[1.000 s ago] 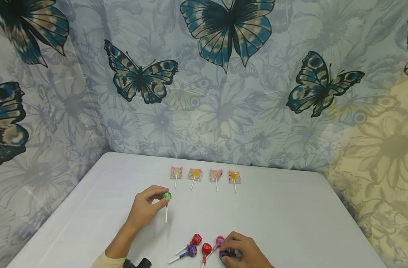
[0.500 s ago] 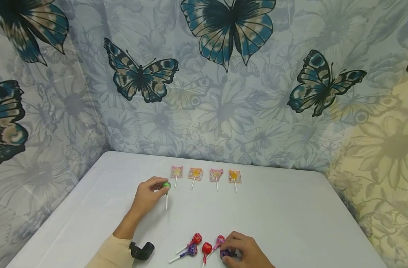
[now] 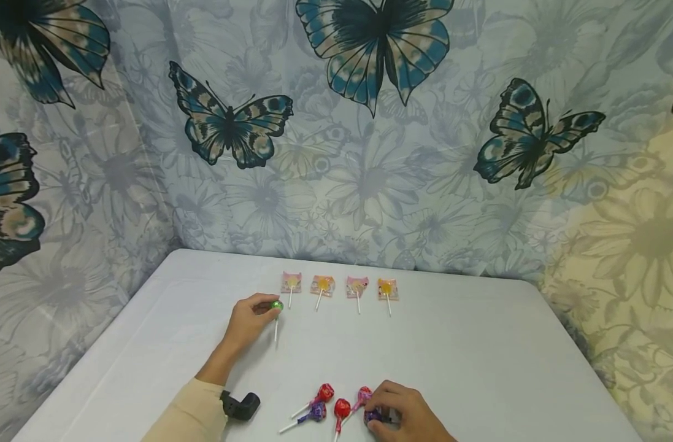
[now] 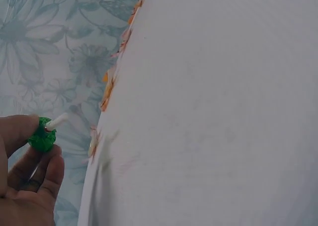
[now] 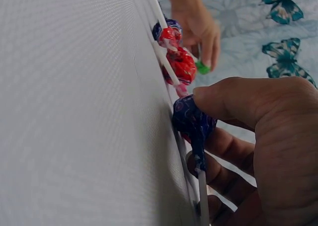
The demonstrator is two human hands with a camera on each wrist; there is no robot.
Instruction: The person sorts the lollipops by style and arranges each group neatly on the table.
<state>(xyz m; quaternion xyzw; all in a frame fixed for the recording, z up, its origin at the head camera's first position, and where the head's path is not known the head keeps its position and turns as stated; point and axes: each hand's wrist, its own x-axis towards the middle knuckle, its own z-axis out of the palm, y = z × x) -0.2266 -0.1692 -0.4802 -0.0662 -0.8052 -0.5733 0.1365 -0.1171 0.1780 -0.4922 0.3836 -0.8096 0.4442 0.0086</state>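
Between thumb and fingers my left hand point(image 3: 249, 320) pinches a green-wrapped lollipop point(image 3: 277, 304) by its head. Its white stick points toward me, just in front of the row of flat-wrapped lollipops. The left wrist view shows the green head point(image 4: 42, 136) at the fingertips. Near the front edge, my right hand point(image 3: 405, 410) pinches a dark blue-purple wrapped lollipop point(image 5: 191, 116) by its head, the stick pointing back past the palm. Left of that hand lie a pink lollipop point(image 3: 364, 395), two red lollipops, one here point(image 3: 342, 407), and a purple lollipop point(image 3: 317, 411).
Several lollipops in flat clear wrappers, one yellow-orange point(image 3: 388, 290), lie in a row near the back of the white table point(image 3: 480, 350). A butterfly-patterned cloth wall point(image 3: 369, 184) stands right behind the table. A black wrist device point(image 3: 241, 406) sits on the left sleeve.
My left hand has moved away from me, toward the back row, carrying the green lollipop, then nearly stopped. The right hand has stayed in place on its lollipop.
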